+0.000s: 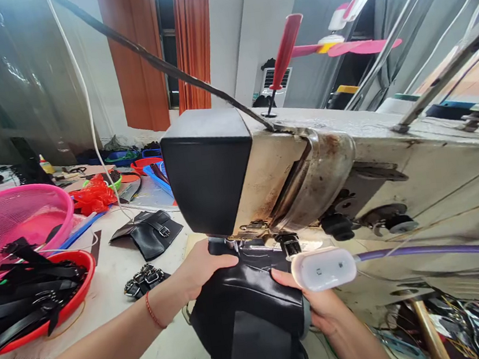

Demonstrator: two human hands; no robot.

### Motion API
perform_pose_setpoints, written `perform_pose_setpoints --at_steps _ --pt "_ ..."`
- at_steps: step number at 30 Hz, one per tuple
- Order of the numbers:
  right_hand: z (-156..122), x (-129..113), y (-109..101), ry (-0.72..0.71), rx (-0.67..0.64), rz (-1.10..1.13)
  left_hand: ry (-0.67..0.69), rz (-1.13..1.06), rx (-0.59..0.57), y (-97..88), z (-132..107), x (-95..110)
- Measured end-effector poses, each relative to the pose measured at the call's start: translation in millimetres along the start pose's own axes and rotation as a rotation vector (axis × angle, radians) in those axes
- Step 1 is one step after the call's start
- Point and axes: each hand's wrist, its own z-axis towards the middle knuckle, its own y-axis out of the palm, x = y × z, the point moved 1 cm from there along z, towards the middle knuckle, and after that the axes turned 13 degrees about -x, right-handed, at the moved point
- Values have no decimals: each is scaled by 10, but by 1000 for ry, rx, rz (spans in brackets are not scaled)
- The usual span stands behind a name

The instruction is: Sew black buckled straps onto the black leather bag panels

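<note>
A glossy black leather piece (259,286), perhaps a boot upper, lies bunched under the head of an industrial sewing machine (209,177). My left hand (204,264) grips its far left edge close to the needle area, thumb on top and the other fingers mostly hidden. On the opposite side my right hand (318,301) is closed around the right edge, its thumb pressing on the leather. A white lamp (324,269) partly covers that hand. The needle and the exact stitching spot cannot be made out.
To the left are a red basin (84,289) of black straps, a pink basket (55,193), a buckled black leather piece (152,231) and several buckles (146,279). A red-handled screwdriver (287,48) stands on the machine. Tools and threads (462,321) lie at lower right.
</note>
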Motion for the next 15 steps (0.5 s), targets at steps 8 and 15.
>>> perform_pose_setpoints --at_steps 8,15 --pt "37 59 76 -79 17 41 58 152 -22 -65 39 100" --pt "-2 201 337 -215 95 56 -3 341 -77 -279 152 176"
